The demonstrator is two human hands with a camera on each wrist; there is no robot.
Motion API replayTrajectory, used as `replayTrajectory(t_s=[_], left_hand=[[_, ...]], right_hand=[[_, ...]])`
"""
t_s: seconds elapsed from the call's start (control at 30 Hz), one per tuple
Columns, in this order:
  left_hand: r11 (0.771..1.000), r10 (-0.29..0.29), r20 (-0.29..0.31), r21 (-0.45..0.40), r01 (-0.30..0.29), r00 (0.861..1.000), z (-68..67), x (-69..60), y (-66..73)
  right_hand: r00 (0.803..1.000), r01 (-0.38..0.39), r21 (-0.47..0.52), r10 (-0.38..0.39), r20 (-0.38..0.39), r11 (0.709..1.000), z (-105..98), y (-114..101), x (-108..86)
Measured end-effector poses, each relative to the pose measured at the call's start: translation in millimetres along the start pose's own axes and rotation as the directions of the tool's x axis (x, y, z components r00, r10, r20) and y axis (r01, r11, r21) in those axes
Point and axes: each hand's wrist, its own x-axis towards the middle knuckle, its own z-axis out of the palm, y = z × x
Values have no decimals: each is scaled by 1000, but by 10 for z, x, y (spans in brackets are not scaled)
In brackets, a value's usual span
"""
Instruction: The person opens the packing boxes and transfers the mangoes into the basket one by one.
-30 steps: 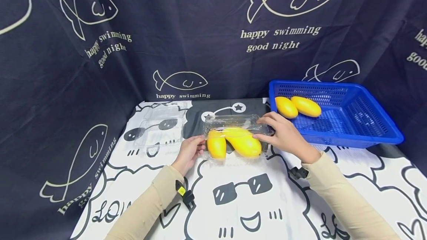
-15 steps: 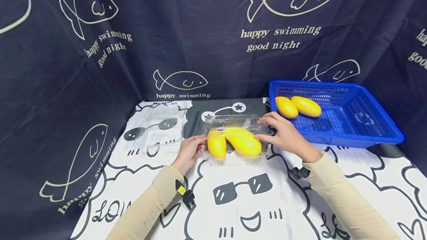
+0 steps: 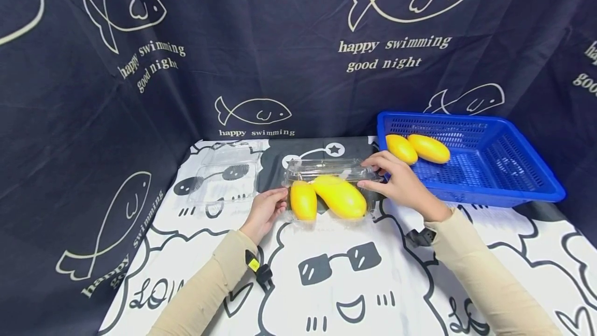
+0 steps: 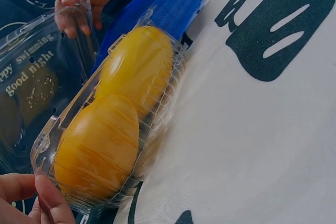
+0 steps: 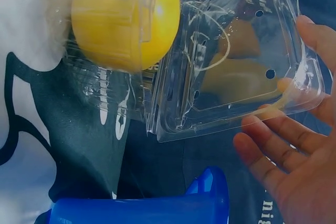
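Observation:
Two yellow mangoes, one on the left (image 3: 303,201) and a larger one on the right (image 3: 344,198), lie side by side in a clear plastic clamshell box (image 4: 157,98). Its hinged lid (image 5: 236,111) stands raised behind the fruit. My left hand (image 3: 265,214) pinches the box's left end between thumb and fingers, also seen low in the left wrist view. At the lid's right corner, my right hand (image 3: 396,183) grips the edge, thumb on one face and fingers on the other. The mangoes' undersides are hidden.
A blue perforated basket (image 3: 494,196) stands at the back right, with two more mangoes (image 3: 428,148) at its left end. More clear plastic packaging (image 3: 224,183) lies at the back left. Dark fabric (image 3: 303,66) hangs behind the patterned tablecloth (image 3: 336,299).
The lid has tilted back, away from the mangoes, leaving their tops more exposed. My right hand has shifted slightly up and right with it; my left hand has barely moved.

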Motion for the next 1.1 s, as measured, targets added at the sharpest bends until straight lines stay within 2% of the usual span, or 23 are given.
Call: replayTrajectory(t_s=[0.3,0.53,0.67,0.87,1.1], left_hand=[[1000,-15,14,-19,15,1000,-15,24,12],[1000,-8,15,-27,9,1000,-9,10,16],[1000,-11,14,-28,12,1000,-8,2,15],[999,-5,13,-47,6,1000,-1,5,5],[998,-5,8,-56,6,1000,7,0,-12]], right_hand=[[996,-87,116,86,16,989,-55,61,152],[983,-182,226,185,8,957,-80,109,314],[974,-215,235,224,-11,948,-78,121,405],[939,-330,255,343,-7,909,-69,158,512],[901,-397,335,433,-36,854,25,246,602]])
